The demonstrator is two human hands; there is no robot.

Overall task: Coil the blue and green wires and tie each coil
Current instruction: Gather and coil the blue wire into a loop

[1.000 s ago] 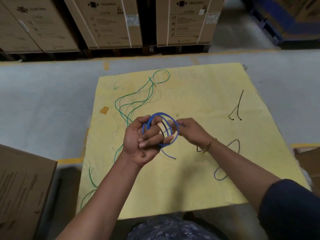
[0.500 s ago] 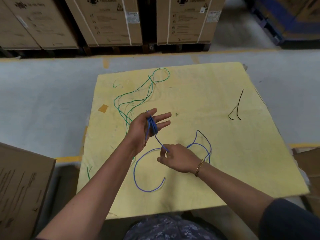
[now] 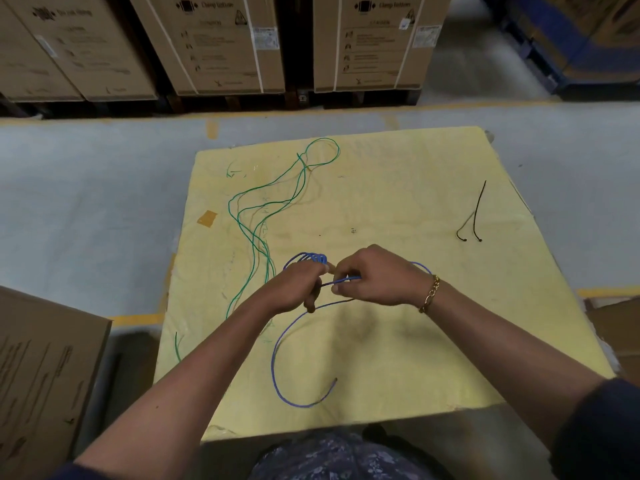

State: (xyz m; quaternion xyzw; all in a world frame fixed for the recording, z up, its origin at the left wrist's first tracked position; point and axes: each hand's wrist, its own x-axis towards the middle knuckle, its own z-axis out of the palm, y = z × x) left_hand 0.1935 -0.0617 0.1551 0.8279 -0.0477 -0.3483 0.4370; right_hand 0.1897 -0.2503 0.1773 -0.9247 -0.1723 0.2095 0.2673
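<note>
Head view: left grip [image 3: 294, 287] is clenching the blue coil [image 3: 313, 259]; right grip [image 3: 379, 281] is pinching the blue wire [image 3: 273, 356]; keep winding tension even.

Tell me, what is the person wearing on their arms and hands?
No gloves: the left hand and right hand are bare, and so are both forearms. A gold chain-link bracelet circles the right wrist. A dark navy sleeve covers the right upper arm.
</note>
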